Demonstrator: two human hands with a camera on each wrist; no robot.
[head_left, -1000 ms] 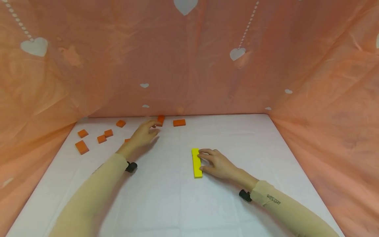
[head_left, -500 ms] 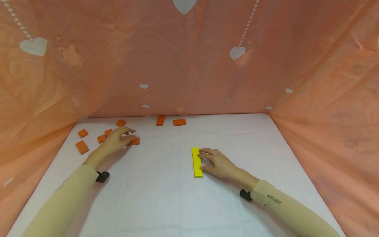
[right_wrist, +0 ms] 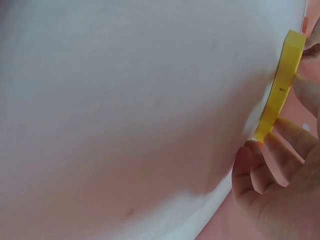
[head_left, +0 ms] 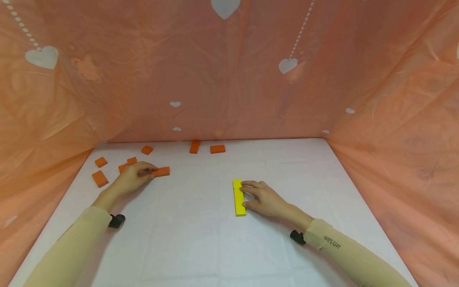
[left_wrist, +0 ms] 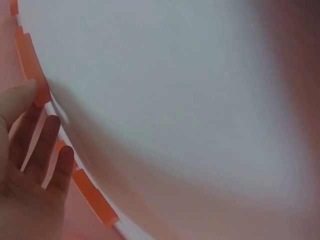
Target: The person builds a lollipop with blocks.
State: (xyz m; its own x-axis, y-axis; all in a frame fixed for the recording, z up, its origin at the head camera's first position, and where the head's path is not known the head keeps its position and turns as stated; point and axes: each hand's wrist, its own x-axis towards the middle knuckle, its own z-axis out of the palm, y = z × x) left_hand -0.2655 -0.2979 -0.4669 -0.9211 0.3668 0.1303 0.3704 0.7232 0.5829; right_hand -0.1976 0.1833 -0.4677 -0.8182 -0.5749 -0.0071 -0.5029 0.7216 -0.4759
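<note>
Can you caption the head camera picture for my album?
Left hand pinches an orange block; right hand touches yellow blocks.

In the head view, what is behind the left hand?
A farther orange block and a nearer orange block show partly. The left hand covers their remaining parts; anything else beneath is hidden.

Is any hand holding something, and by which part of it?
The left hand pinches an orange block by its left end. The right hand only touches the yellow blocks, along their right side.
</note>
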